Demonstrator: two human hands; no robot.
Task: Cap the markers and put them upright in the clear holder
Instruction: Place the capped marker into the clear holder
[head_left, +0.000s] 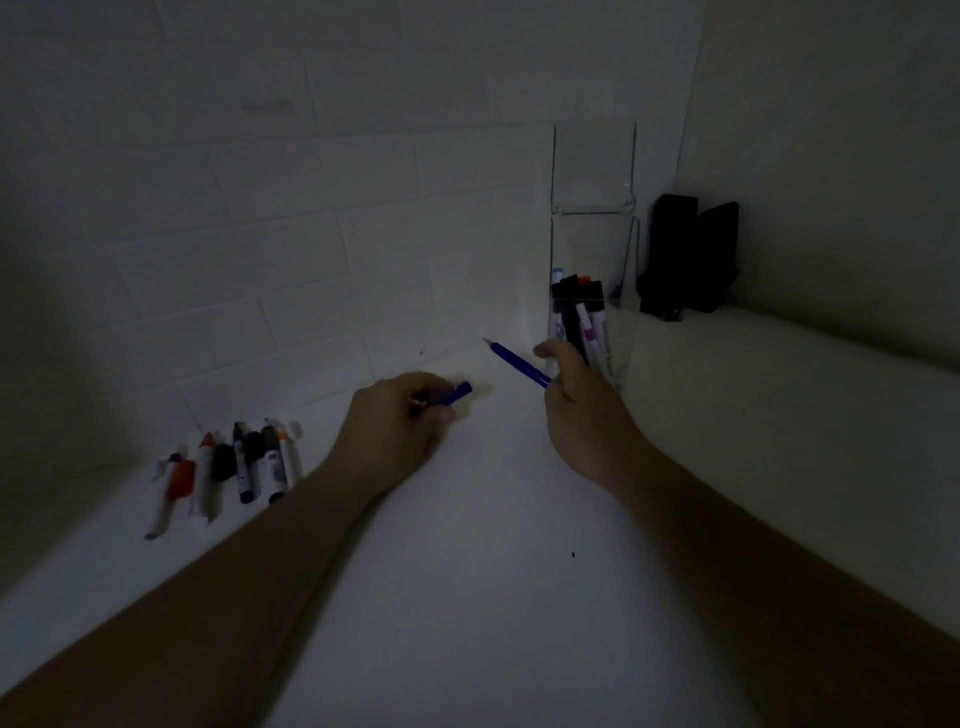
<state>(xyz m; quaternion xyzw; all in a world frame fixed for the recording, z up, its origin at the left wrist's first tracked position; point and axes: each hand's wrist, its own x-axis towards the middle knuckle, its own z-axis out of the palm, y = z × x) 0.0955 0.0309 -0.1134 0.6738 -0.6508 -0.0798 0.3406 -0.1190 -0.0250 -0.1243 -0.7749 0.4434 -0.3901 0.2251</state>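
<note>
Above the white counter (467, 519), an uncapped blue marker (517, 360) is pinched in the right hand (582, 405), tip pointing left. Its blue cap (457, 392) is gripped by the left hand (400, 431). Just behind the right hand, capped markers (579, 312) are held upright in the clear holder (595, 218). Loose markers (234, 467) are laid out far left.
</note>
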